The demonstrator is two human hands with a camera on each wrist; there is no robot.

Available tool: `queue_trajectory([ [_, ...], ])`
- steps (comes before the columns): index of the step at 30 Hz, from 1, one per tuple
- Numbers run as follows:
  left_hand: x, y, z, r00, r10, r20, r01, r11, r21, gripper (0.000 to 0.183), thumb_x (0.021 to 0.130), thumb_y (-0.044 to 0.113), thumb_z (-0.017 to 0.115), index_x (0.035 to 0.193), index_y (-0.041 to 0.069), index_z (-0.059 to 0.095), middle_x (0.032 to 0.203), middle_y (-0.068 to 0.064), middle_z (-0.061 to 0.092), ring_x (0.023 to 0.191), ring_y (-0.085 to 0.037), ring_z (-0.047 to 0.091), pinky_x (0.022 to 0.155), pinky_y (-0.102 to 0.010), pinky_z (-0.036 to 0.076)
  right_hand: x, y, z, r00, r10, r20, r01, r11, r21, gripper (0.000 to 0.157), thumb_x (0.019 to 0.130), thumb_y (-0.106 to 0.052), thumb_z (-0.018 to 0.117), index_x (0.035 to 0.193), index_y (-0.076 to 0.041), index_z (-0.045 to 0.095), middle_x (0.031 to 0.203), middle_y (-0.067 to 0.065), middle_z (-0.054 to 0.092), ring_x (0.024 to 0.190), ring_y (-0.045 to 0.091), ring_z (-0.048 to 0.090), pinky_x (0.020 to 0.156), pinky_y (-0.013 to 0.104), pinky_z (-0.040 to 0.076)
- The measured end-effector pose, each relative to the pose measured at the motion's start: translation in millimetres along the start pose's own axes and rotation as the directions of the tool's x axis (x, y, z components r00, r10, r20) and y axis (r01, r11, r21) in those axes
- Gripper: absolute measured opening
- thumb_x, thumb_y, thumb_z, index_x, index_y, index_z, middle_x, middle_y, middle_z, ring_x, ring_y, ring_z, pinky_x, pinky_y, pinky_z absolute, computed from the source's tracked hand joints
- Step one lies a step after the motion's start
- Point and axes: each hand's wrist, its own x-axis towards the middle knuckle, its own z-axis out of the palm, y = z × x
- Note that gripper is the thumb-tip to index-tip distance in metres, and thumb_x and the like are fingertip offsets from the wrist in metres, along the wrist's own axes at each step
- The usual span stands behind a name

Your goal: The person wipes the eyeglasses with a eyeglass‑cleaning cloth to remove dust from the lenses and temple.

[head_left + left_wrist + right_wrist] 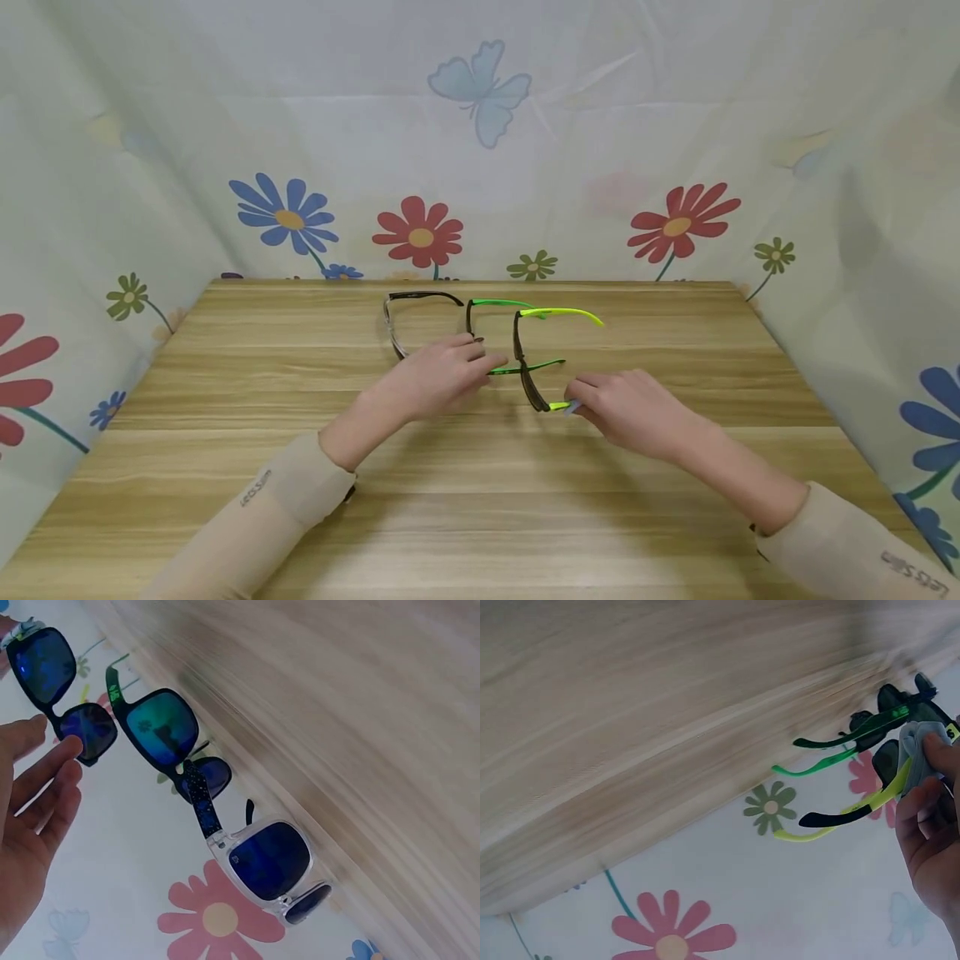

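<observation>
Three pairs of sunglasses stand side by side over the wooden table in the head view. My right hand (633,412) pinches a small blue-grey cloth (921,742) around one temple of the yellow-armed sunglasses (533,390), near its hinge. My left hand (442,375) has its fingers loosely extended; in the left wrist view its fingertips come close to a dark lens (90,729) of that pair, and contact is unclear. Beside it are the green-armed sunglasses (163,727), partly hidden by the left hand in the head view. Leftmost are the clear-framed sunglasses (270,859) with dark temples.
The wood-grain table (480,517) reaches back to a white curtain (337,125) printed with flowers and a butterfly. This curtain also hangs along both sides. All three pairs stand toward the table's far half, with their temples unfolded.
</observation>
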Motion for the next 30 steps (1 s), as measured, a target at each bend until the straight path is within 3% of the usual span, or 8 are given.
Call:
queue_trajectory([
  [9,-5.4,-2.7,1.2,0.998,-0.048,0.042,0.048,0.999,0.008,0.024,0.1,0.017,0.069,0.123,0.01,0.069,0.098,-0.002,0.07,0.097,-0.022,0.065,0.092,-0.038,0.054,-10.5,31.1,4.7,0.995,0.103,0.002,-0.103,0.994,0.038,0.019,0.085,-0.003,0.084,0.092,-0.008,0.067,0.082,-0.006,0.063,0.061,0.004,0.055,0.056,0.027,0.052],
  [17,-8.4,-4.7,3.7,0.998,-0.05,0.037,0.05,0.999,0.013,0.022,0.098,0.016,0.072,0.119,0.01,0.07,0.096,-0.003,0.069,0.098,-0.024,0.066,0.096,-0.04,0.053,-17.9,56.4,10.2,0.978,0.207,0.036,-0.209,0.975,0.069,0.016,0.086,-0.002,0.082,0.092,-0.009,0.069,0.084,-0.005,0.065,0.069,0.009,0.059,0.064,0.034,0.056],
  [30,-11.7,-7.5,3.4,0.987,-0.109,0.116,0.113,0.993,-0.022,0.027,0.099,0.019,0.071,0.125,0.011,0.07,0.111,-0.004,0.072,0.11,-0.025,0.066,0.103,-0.044,0.049,-15.5,79.3,18.0,0.949,0.302,0.096,-0.311,0.945,0.104,0.012,0.089,-0.004,0.08,0.095,-0.007,0.07,0.086,-0.002,0.067,0.074,0.012,0.061,0.07,0.038,0.057],
])
